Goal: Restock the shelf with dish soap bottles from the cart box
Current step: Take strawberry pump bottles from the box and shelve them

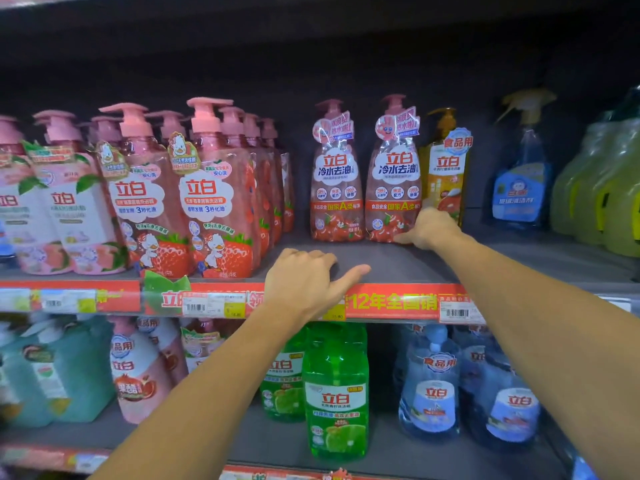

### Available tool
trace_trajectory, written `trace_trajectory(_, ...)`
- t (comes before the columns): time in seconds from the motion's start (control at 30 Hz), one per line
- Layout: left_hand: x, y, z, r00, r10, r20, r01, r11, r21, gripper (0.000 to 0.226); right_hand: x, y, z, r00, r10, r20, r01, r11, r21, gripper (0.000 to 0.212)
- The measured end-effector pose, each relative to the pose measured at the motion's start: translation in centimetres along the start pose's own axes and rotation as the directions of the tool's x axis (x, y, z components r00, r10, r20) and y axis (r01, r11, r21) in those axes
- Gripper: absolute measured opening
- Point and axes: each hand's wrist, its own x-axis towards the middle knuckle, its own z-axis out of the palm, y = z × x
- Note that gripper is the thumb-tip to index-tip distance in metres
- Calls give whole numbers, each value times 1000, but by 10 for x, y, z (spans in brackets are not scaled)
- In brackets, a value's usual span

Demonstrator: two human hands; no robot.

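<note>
i read the task as partly done: two red strawberry-print pump bottles (363,181) stand behind a bare grey shelf (367,263) gap. right hand (431,226) touches one, grip unclear; left hand (304,278) rests there, empty.

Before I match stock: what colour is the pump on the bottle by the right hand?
Pink, on the bottle beside the right hand; head view.
</note>
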Motion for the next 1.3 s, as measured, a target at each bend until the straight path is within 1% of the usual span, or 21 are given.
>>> trace_trajectory(0.07,0,-1,0,1000,1,1,-1,1000,8,95,-6,2,-1,999,-16,48,20,997,-73,92)
trace_trajectory(0.13,0,-2,-1,1000,-5,-4,5,1000,24,92,-21,3,-2,997,-58,48,63,991,-117,93)
trace_trajectory(0.27,-5,2,-3,999,-3,45,1,999,44,91,-74,7,-4,958,-284,-47,279,956,-84,67)
trace_trajectory(0.33,-6,0,-3,999,-5,50,3,998,59,92,-103,2,-3,939,-339,-53,330,936,-123,65)
trace_trajectory(0.43,-5,-2,-7,997,-13,77,8,998,60,92,-130,-7,7,931,-365,0,356,906,-230,71)
trace_trajectory(0.53,-7,-1,-8,991,-1,135,2,1000,-4,86,-149,-4,24,937,-350,-18,317,870,-377,67)
trace_trajectory(0.6,-13,1,-10,981,23,192,-11,998,-63,79,-162,-1,32,949,-312,-34,271,867,-418,64)
trace_trajectory(0.7,-28,8,-14,970,35,241,-19,997,-70,76,-175,1,37,950,-301,-86,235,865,-443,65)
trace_trajectory(0.73,-36,11,-13,974,47,220,-36,998,-52,74,-179,3,39,944,-315,-98,237,854,-463,65)
trace_trajectory(0.77,-46,15,-14,984,54,170,-50,998,-27,72,-183,6,42,938,-330,-104,243,844,-479,66)
trace_trajectory(0.83,-64,19,-17,993,78,90,-82,996,41,71,-195,12,45,927,-354,-125,260,847,-464,68)
trace_trajectory(0.87,-72,20,-19,989,111,99,-117,991,58,70,-202,15,46,927,-351,-130,263,858,-442,68)
trace_trajectory(0.93,-90,24,-22,970,164,177,-179,981,69,69,-223,23,51,939,-328,-103,256,867,-427,67)
trace_trajectory(1.0,-108,30,-24,954,199,224,-216,975,55,69,-248,31,56,961,-275,-17,243,873,-422,66)
trace_trajectory(1.07,-128,40,-21,945,213,247,-216,976,-17,68,-275,44,58,980,-174,94,198,893,-404,68)
trace_trajectory(1.17,-169,70,-12,928,273,253,-242,959,-149,72,-322,85,67,986,-40,160,106,895,-433,70)
trace_trajectory(1.23,-202,100,-11,880,361,308,-299,926,-232,69,-363,120,73,976,58,210,51,877,-477,71)
trace_trajectory(1.3,-231,134,-11,837,436,330,-339,887,-313,65,-407,158,73,964,152,219,-21,863,-505,71)
